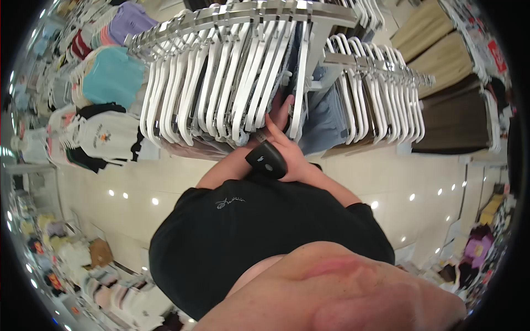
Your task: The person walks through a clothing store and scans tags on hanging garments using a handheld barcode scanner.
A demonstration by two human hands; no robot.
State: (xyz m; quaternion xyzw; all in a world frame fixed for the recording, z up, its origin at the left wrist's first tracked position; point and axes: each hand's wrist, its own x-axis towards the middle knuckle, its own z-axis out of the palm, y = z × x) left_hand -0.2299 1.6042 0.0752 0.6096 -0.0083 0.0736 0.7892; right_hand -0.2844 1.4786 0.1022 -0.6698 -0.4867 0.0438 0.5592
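My right hand (295,158) is closed around a black rounded handheld device (266,160) with small pale markings and a narrow tip facing the rack. Its index finger stretches toward the hangers. Beyond it, my left hand (283,114) reaches in among the hanging clothes. Most of it is hidden by the device, my right hand and the garments, so its grip cannot be made out. Both hands are beside the white hangers (274,71) on a metal rail (221,21). Blue denim jeans (326,122) hang just right of my hands.
Another rail (375,65) of white hangers with trousers extends to the right. Brown trousers (455,118) hang at far right. T-shirts, one turquoise (113,76) and one white (102,135), hang on the left. Pale glossy floor (110,209) lies around me.
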